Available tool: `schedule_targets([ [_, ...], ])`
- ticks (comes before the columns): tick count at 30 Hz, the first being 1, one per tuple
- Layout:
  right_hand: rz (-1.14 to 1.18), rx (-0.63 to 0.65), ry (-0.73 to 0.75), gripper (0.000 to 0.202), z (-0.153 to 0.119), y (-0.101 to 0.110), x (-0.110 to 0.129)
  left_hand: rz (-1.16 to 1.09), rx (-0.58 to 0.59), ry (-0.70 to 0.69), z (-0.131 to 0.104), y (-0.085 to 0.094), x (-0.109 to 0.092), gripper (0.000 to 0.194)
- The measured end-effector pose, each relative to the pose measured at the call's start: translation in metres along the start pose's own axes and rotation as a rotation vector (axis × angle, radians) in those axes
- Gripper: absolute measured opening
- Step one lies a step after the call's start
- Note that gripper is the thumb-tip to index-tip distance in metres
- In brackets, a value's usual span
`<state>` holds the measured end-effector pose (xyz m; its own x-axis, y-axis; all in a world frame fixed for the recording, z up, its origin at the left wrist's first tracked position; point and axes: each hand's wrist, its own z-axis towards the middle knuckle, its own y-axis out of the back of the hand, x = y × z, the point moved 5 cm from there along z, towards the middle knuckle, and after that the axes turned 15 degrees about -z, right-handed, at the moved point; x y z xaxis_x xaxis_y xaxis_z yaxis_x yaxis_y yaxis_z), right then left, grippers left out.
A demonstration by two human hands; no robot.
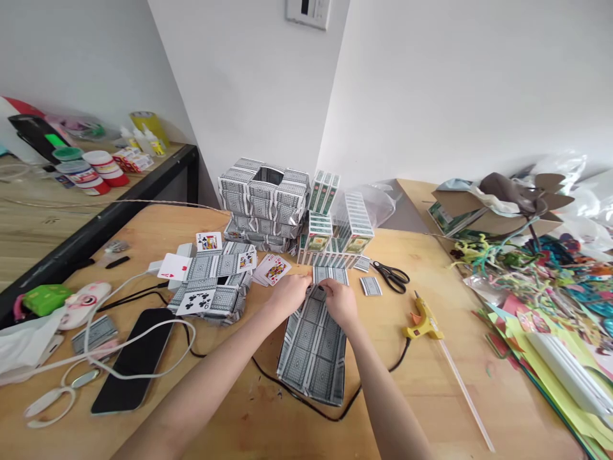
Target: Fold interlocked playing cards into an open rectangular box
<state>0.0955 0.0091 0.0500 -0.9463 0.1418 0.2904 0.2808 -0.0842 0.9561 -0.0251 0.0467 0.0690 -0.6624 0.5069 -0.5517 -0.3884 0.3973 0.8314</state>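
A long panel of grey-backed playing cards lies on the table before me. Its far end is between my hands. My left hand, fingers bent closed, grips that end at its left corner. At the right corner, my right hand pinches the same end. Just beyond my fingers, loose grey-backed cards lie flat. Left of my hands sits a part-covered card structure with face-up cards on top. Several face cards are fanned beside it.
Behind stand a large card-covered box and stacked green card packs. Scissors and a yellow glue gun with its glue stick lie right; its black cord loops around the panel. A phone and white cable lie left, craft scraps far right.
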Motion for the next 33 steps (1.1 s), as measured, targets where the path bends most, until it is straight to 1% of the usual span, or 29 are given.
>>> schedule_targets([
  [3,-0.024,-0.008,-0.001,0.026,-0.0019,0.0006,0.0002,0.014,-0.008,0.012,-0.0016,-0.0012,-0.0008,0.029],
  [7,-0.009,-0.014,0.025,0.024,-0.0029,0.0021,0.0009,-0.033,-0.029,-0.015,-0.0039,-0.0027,-0.0039,0.028],
  [11,0.036,-0.02,0.068,0.023,-0.0013,0.0023,0.0035,-0.059,-0.028,0.033,-0.0039,-0.0027,-0.0032,0.029],
  [15,0.06,-0.02,0.052,0.025,-0.0001,0.001,0.0037,-0.069,-0.026,0.06,-0.0022,-0.0014,-0.002,0.027],
  [19,0.077,-0.02,0.04,0.025,-0.0002,0.0006,0.003,-0.061,-0.03,0.049,-0.0009,-0.0018,-0.0006,0.027],
  [24,0.071,-0.026,0.036,0.026,0.0003,0.0008,0.0023,-0.043,-0.005,0.024,0.0007,-0.003,-0.0014,0.027],
  [33,0.075,-0.025,0.028,0.026,0.0015,0.0006,0.0025,-0.015,0.02,0.041,0.0032,-0.0007,-0.0029,0.028],
])
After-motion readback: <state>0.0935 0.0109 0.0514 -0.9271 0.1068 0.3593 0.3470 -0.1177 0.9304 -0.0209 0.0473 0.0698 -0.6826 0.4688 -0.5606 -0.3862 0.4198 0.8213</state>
